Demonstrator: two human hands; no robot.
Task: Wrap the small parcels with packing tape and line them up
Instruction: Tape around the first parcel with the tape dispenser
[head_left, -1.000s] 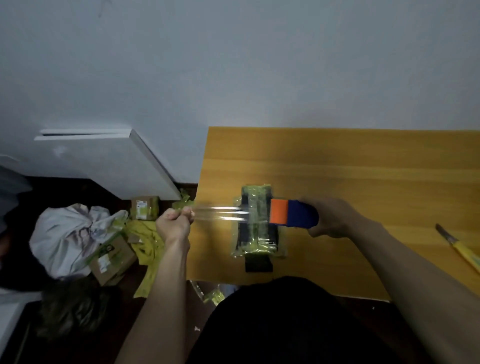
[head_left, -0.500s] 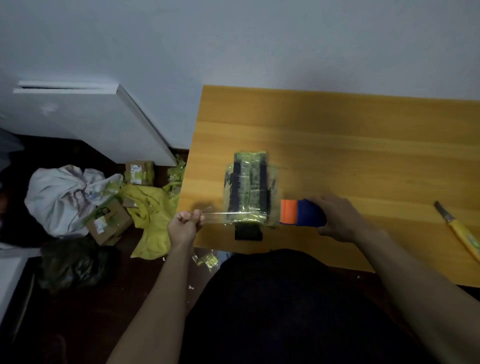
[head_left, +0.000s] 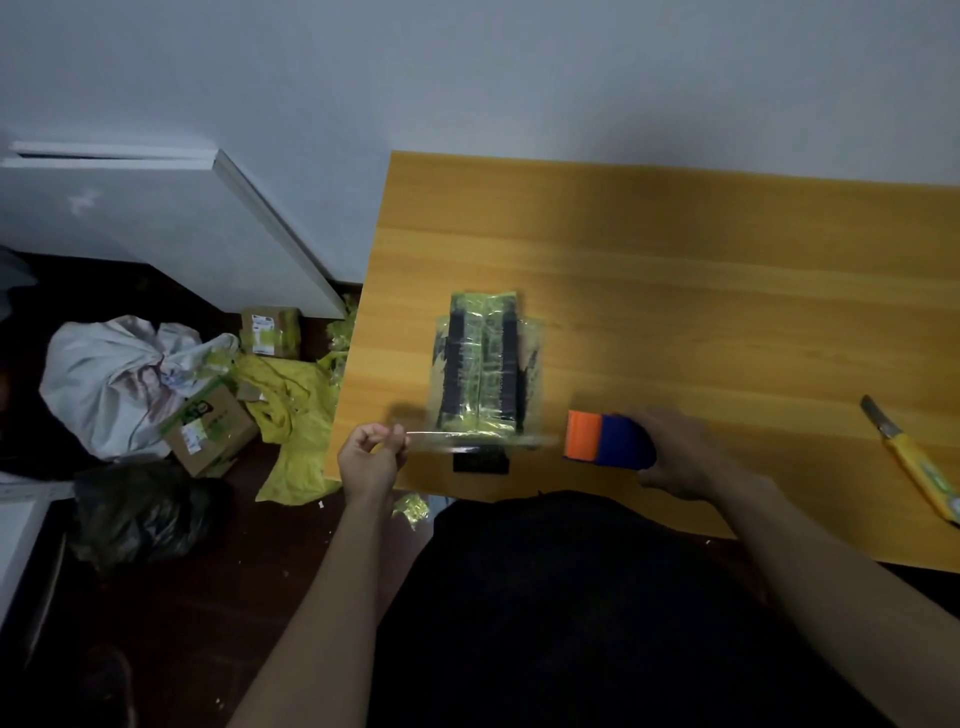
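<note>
My left hand (head_left: 370, 457) pinches the tape end (head_left: 415, 435) taut while my right hand (head_left: 675, 451) grips the dispenser (head_left: 605, 435) — the strip spans the parcel's (head_left: 482, 371) near end on the table (head_left: 675, 270), ready to press down.

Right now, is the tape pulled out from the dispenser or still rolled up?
Pulled out. A clear strip of tape spans from the left hand, which pinches its end, to the dispenser held by the right hand.

Dim, bluish cast; soft focus overall; floor in deep shadow; wide-angle edge bending.
</note>
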